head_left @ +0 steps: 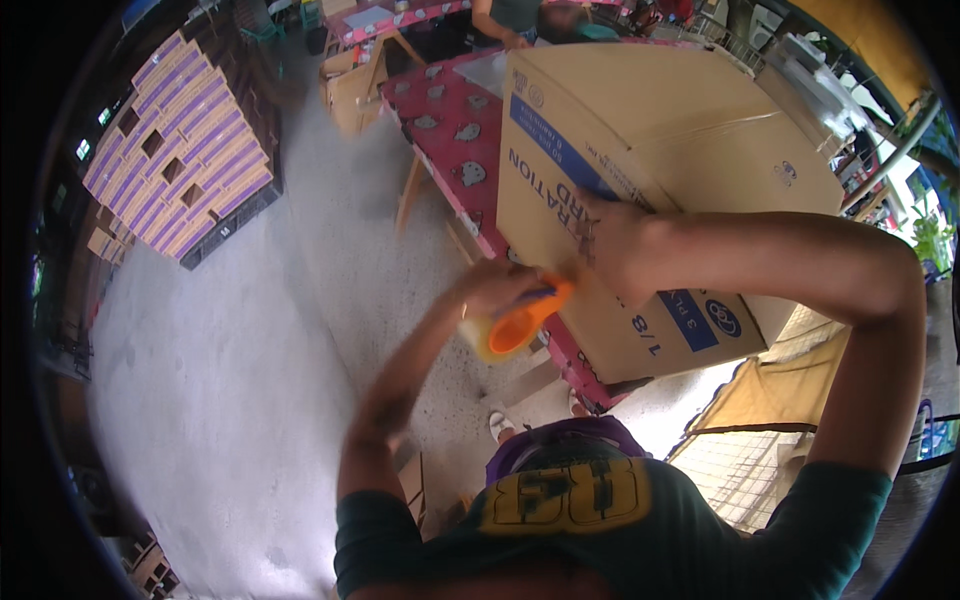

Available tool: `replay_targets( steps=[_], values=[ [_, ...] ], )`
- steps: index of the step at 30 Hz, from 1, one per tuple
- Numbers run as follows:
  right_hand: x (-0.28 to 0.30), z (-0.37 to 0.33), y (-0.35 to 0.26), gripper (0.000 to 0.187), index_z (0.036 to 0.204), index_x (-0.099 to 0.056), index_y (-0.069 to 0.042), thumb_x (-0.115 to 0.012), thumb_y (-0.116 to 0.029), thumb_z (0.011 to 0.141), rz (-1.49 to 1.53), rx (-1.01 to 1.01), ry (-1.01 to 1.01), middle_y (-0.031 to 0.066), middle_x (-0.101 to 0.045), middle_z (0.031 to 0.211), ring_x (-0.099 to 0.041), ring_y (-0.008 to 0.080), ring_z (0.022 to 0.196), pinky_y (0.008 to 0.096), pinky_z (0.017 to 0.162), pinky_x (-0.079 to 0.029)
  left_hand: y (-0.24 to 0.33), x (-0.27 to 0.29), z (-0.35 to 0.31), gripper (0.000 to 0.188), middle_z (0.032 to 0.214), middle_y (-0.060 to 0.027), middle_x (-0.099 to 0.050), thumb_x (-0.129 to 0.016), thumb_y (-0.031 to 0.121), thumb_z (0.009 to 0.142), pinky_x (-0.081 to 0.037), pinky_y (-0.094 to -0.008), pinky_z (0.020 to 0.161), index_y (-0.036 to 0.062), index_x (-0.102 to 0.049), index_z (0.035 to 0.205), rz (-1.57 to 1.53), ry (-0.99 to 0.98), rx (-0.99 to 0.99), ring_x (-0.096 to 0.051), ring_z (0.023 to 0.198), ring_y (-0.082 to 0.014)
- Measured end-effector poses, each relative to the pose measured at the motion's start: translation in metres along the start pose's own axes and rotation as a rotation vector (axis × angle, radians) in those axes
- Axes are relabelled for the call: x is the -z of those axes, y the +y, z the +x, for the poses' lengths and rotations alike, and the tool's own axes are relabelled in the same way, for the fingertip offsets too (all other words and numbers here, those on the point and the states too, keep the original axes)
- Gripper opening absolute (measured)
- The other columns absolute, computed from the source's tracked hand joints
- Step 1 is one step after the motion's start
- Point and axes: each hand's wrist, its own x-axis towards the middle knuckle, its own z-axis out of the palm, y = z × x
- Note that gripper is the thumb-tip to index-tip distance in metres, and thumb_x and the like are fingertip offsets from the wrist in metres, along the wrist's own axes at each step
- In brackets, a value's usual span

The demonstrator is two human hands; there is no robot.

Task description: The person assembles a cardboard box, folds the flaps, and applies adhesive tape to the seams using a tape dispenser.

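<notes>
A large brown cardboard carton (720, 130) with blue printed bands stands tilted at the table's edge, its side facing me. My left hand (492, 288) is closed around an orange tape dispenser (535, 318), just left of the carton's lower side. A yellowish roll of tape (480, 338) shows at the dispenser's end, blurred by motion. My right hand (615, 245) lies against the carton's printed side, fingers stretched out over it and somewhat blurred. Whether a strip of tape runs under it, I cannot tell.
The table (440, 120) has a red patterned cover. Far left, a tall stack of cartons with purple stripes (180, 150) stands on a dark pallet (232, 228). Another person (510, 18) is across the table. A yellow tarp (775, 385) hangs at the right; an open box (350, 95) sits behind.
</notes>
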Motion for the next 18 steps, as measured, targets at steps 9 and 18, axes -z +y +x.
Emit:
replay_targets(
  steps=[9,18],
  values=[
    [0.017,-0.012,0.013,0.047,0.123,-0.058,-0.005,-0.054,-0.033,0.086,0.403,0.039,0.336,0.0135,-0.049,0.134,-0.043,0.0226,0.129,0.0535,0.112,-0.021,-0.037,0.113,0.072,0.049,0.104,-0.0232,-0.064,-0.052,0.031,0.084,-0.049,-0.0488,0.086,0.0229,-0.048,0.132,0.806,0.784,0.012,-0.062,0.098,-0.0406],
    [-0.051,-0.098,-0.013,0.054,0.137,-0.044,-0.009,-0.039,-0.044,0.096,0.677,-0.466,1.106,0.0140,-0.030,0.148,-0.027,0.0272,0.138,0.0485,0.116,-0.019,-0.074,0.159,0.240,0.050,0.109,-0.0258,-0.058,-0.051,0.009,0.083,-0.047,-0.0486,0.087,0.0085,-0.045,0.132,0.879,0.720,-0.459,-0.057,0.104,-0.0421]
  ],
)
